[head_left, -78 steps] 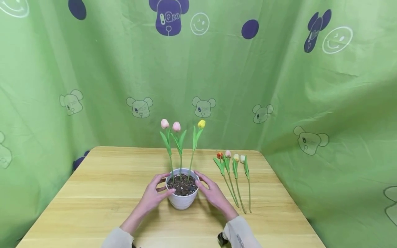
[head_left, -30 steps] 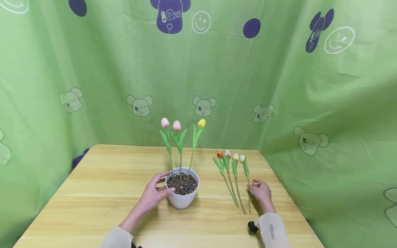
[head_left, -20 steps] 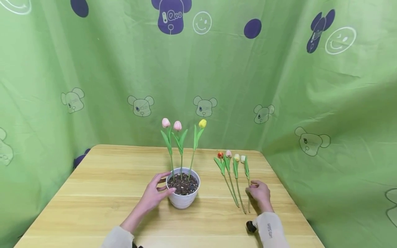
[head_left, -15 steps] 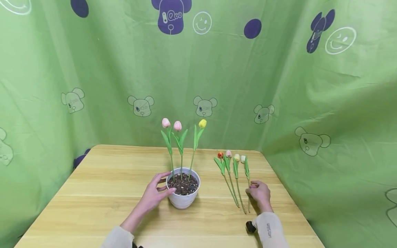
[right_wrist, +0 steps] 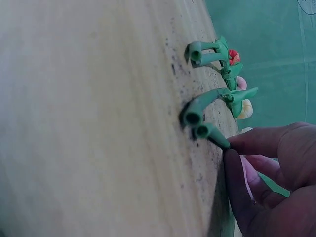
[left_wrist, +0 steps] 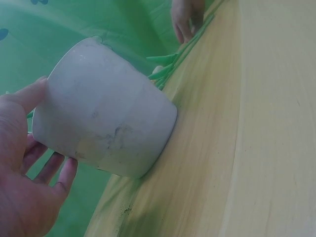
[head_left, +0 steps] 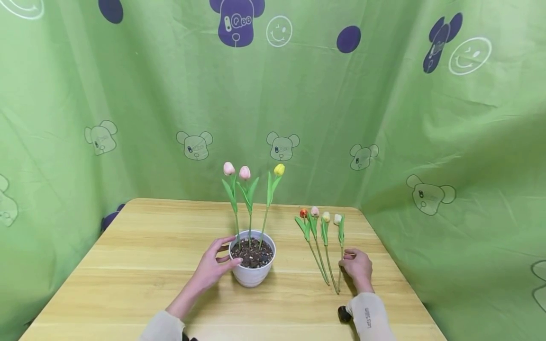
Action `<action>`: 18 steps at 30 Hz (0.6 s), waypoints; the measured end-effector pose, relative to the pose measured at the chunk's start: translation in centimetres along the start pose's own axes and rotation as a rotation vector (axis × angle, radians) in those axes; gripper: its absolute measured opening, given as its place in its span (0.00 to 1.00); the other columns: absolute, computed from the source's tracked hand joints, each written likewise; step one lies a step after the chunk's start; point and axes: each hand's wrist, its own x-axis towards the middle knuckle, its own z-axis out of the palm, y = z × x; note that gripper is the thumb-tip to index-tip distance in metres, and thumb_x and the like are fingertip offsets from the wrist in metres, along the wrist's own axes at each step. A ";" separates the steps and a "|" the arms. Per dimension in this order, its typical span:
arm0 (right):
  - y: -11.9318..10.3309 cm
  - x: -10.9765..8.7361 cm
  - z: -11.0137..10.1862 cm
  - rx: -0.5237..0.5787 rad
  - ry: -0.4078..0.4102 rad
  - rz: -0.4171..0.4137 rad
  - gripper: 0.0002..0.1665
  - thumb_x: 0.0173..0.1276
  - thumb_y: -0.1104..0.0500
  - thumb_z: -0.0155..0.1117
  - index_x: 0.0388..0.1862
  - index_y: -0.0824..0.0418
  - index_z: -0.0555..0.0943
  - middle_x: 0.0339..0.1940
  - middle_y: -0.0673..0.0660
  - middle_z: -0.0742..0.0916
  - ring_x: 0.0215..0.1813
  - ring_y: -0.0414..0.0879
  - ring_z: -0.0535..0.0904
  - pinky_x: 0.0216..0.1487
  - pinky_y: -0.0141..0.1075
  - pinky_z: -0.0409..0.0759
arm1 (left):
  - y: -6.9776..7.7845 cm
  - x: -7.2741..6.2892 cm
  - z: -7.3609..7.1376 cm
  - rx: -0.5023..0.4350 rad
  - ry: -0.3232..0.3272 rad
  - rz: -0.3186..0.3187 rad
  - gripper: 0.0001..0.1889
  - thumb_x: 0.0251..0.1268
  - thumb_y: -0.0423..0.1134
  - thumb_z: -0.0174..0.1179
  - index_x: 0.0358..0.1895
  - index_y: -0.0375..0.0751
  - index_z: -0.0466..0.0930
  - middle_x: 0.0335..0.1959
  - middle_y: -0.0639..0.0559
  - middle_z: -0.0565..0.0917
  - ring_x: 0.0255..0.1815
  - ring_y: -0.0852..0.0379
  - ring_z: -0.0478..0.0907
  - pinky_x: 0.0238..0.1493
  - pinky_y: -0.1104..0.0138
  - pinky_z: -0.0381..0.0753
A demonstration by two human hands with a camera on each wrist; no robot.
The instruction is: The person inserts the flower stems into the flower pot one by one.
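My left hand (head_left: 212,264) grips the left side of a white flowerpot (head_left: 251,278) filled with soil, thumb at the near rim and fingers behind. In the left wrist view the pot wall (left_wrist: 103,108) shows smudges, and the hand (left_wrist: 29,168) curls round its edge. Two pink tulips (head_left: 245,173) and a yellow tulip (head_left: 279,169) stand upright in the soil. My right hand (head_left: 358,269) pinches the stem of a white tulip (head_left: 341,232) lying on the table. In the right wrist view, thumb and forefinger close on that green stem (right_wrist: 213,135).
Left of the white tulip lie a red tulip (head_left: 304,213), a pink tulip (head_left: 314,211) and a pale yellow tulip (head_left: 326,217), stems toward me. The wooden table (head_left: 141,255) is bordered by a green printed curtain (head_left: 230,104). Dark specks dot the wood near the stems.
My right hand has left the pot and gone right to the white tulip. Its flower head has shifted slightly right and its stem end left. My left hand has stayed on the pot.
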 end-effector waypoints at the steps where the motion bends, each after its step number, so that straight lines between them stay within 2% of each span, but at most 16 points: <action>1: 0.1 0.1 0.1 0.001 0.004 0.003 0.30 0.59 0.67 0.70 0.62 0.72 0.80 0.54 0.71 0.88 0.55 0.67 0.84 0.63 0.61 0.78 | 0.0 0.0 0.0 -0.001 0.000 -0.001 0.36 0.60 0.33 0.75 0.72 0.37 0.71 0.71 0.36 0.71 0.70 0.33 0.72 0.70 0.54 0.80; 7: 0.6 0.4 0.2 0.008 0.013 -0.011 0.30 0.58 0.67 0.72 0.61 0.71 0.81 0.52 0.70 0.89 0.53 0.65 0.84 0.60 0.58 0.80 | 0.2 -0.1 0.1 -0.025 0.006 -0.010 0.37 0.59 0.33 0.75 0.72 0.37 0.71 0.72 0.36 0.70 0.71 0.31 0.71 0.70 0.53 0.80; 12: 0.9 0.3 -0.1 0.030 -0.024 -0.035 0.32 0.58 0.65 0.74 0.63 0.71 0.79 0.53 0.70 0.88 0.55 0.65 0.84 0.59 0.54 0.83 | 0.1 -0.1 0.1 -0.032 0.000 -0.008 0.37 0.59 0.33 0.75 0.72 0.37 0.71 0.72 0.36 0.70 0.71 0.31 0.70 0.70 0.54 0.80; 14: 1.1 0.3 -0.3 0.044 -0.045 -0.033 0.33 0.60 0.65 0.74 0.64 0.71 0.79 0.55 0.70 0.87 0.56 0.64 0.83 0.56 0.48 0.86 | 0.1 -0.1 0.1 -0.032 -0.003 -0.007 0.37 0.60 0.33 0.75 0.72 0.37 0.71 0.72 0.36 0.70 0.71 0.31 0.70 0.70 0.54 0.80; 18: 1.3 0.0 -0.7 0.066 -0.067 -0.039 0.31 0.61 0.65 0.74 0.64 0.71 0.79 0.54 0.72 0.87 0.52 0.61 0.85 0.44 0.35 0.88 | -0.1 0.0 0.1 -0.037 -0.002 -0.008 0.37 0.60 0.33 0.75 0.72 0.37 0.71 0.72 0.36 0.70 0.71 0.31 0.70 0.69 0.55 0.80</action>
